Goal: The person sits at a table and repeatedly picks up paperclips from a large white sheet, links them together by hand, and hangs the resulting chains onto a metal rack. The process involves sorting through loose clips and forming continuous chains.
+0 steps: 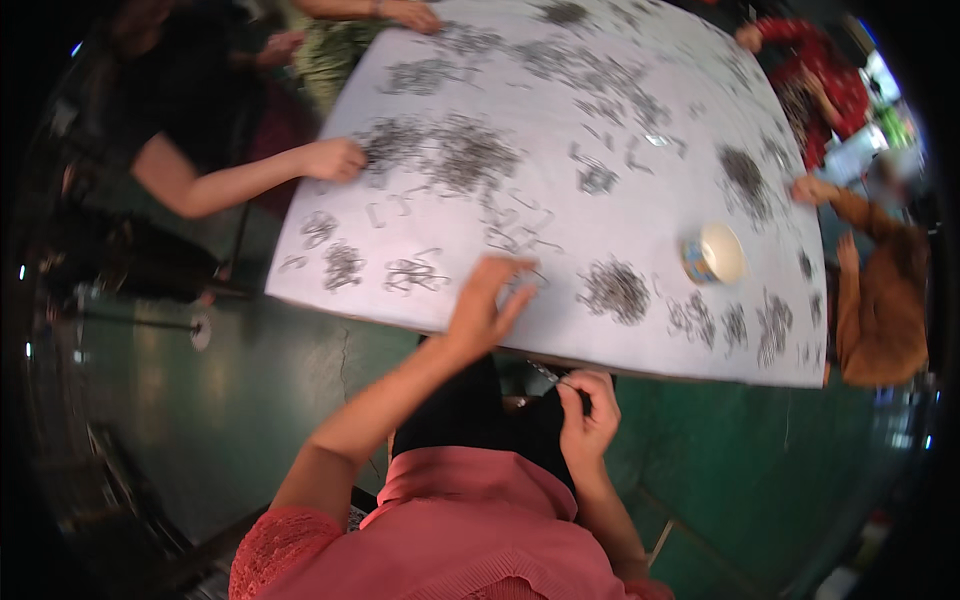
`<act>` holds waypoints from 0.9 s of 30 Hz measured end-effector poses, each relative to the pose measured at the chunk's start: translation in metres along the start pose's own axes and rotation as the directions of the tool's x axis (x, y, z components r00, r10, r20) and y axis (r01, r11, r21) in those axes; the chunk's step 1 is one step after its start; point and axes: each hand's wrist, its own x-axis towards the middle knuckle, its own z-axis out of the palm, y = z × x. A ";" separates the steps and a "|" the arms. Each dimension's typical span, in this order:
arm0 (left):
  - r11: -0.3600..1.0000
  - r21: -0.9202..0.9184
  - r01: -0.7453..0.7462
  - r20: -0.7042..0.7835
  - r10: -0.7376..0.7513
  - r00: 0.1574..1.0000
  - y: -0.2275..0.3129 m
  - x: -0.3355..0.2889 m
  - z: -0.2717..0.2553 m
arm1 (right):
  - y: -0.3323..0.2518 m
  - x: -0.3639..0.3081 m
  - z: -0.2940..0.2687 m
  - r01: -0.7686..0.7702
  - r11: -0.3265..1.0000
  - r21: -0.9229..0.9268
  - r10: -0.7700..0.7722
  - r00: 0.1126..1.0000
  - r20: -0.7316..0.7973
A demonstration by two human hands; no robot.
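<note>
My left hand (pixel 488 302) reaches over the near edge of the white tabletop (pixel 590 235), thumb and forefinger stretched out and apart. Close to its fingertips lie small bent metal wire pieces (pixel 515 235), hook-like in shape. Below the table edge, over my lap, my right hand (pixel 590 412) is closed on a thin silvery metal piece (pixel 543 371) that sticks out toward the left. What exactly this piece is cannot be made out. A dense pile of the wire pieces (pixel 614 291) sits to the right of my left hand, and a smaller cluster (pixel 414 274) to its left.
A pale paper cup (pixel 716 254) stands on the right part of the table. Larger wire heaps (pixel 465 152) spread farther back. A co-worker's hand (pixel 335 159) touches a heap at the left; another person's hand (pixel 815 190) rests at the right edge. More people work at the far side.
</note>
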 end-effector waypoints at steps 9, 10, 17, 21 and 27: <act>0.911 0.381 0.160 0.112 -0.217 0.970 -0.074 0.156 0.106 | 0.014 0.000 -0.003 0.093 0.993 -0.067 -0.093 0.996 -0.009; 0.899 0.403 0.172 0.093 -0.227 0.969 -0.074 0.163 0.115 | 0.017 0.000 -0.003 0.113 0.990 -0.084 -0.115 0.993 -0.017; 0.809 0.516 0.282 0.088 -0.377 0.922 -0.080 0.182 0.129 | 0.020 0.000 -0.004 0.103 0.988 -0.117 -0.100 0.995 0.031; 0.870 0.424 0.252 0.154 -0.344 0.926 -0.072 0.170 0.105 | 0.021 0.000 -0.002 0.105 0.988 -0.110 -0.101 0.994 0.043; 0.937 0.010 0.350 0.385 -0.326 0.863 -0.025 0.048 0.040 | 0.025 -0.008 0.004 0.143 0.985 -0.092 -0.141 0.990 0.025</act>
